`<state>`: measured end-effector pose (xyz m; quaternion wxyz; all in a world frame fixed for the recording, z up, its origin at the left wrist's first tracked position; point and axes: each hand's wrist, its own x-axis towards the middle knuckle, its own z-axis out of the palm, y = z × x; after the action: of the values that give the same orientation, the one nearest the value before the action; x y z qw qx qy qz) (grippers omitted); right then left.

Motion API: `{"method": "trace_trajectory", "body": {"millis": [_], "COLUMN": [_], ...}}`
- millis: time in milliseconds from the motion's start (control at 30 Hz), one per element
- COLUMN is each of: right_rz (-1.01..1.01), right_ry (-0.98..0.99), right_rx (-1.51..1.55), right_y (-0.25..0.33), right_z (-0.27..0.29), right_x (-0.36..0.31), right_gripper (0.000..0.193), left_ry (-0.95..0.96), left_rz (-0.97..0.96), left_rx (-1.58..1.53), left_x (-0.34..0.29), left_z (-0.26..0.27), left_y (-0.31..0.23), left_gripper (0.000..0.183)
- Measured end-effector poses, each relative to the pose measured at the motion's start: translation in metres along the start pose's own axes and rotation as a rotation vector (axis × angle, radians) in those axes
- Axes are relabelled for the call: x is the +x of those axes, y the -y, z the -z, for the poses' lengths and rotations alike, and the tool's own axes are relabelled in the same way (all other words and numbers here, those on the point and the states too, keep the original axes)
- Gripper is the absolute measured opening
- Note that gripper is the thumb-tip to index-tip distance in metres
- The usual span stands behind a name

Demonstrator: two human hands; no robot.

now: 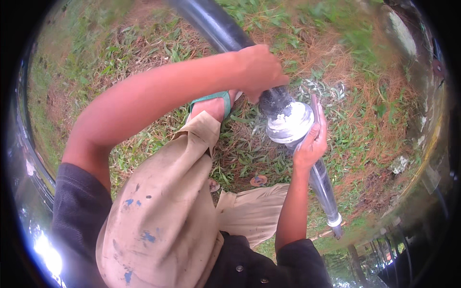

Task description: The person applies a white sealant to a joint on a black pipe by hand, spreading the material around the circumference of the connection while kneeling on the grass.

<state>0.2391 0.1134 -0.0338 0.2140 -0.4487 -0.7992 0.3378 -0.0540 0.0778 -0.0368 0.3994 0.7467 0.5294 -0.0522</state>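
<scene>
A dark, glossy pole (pixel 218 29) slants from the top of the view down to the lower right. White paste coats the rounded collar (pixel 289 123) partway along it. Just above that collar, where the surface is rough and dull, my left hand (pixel 259 72) is closed over the pole, its fingertips mostly hidden. My right hand (pixel 311 146) is at the collar's right side, pinching a thin brown flat strip (pixel 315 106) against or close to the paste. Below that hand the pole narrows toward a white ring (pixel 334 221) near its end.
Grass and dry pine needles (pixel 317 57) cover the ground. My foot in a green-strapped sandal (pixel 211 103) is beside the pole. A round, rusty-brown disc (pixel 258 180) lies between my legs in beige, paint-spotted trousers (pixel 158 216). Pale stones (pixel 402 33) edge the right.
</scene>
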Motion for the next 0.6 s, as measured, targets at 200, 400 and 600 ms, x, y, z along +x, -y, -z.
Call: {"method": "trace_trajectory", "body": {"millis": [200, 400, 600], "right_rz": [-0.148, -0.195, -0.38], "right_ry": [0.028, 0.102, 0.222], "right_rx": [0.0, 0.042, 0.033], "right_y": [0.007, -0.004, -0.029], "right_z": [-0.007, -0.003, 0.007], "right_x": [0.024, 0.039, 0.076], "right_gripper": [0.048, 0.049, 0.05], "left_ry": [-0.764, -0.472, -0.051], "left_rz": [-0.111, -0.133, -0.054], "left_rx": [0.454, 0.317, 0.185], "left_x": [-0.015, -0.007, 0.009], "left_z": [-0.052, -0.029, 0.03], "left_y": [0.01, 0.012, 0.007], "left_gripper": [0.027, 0.051, 0.073]}}
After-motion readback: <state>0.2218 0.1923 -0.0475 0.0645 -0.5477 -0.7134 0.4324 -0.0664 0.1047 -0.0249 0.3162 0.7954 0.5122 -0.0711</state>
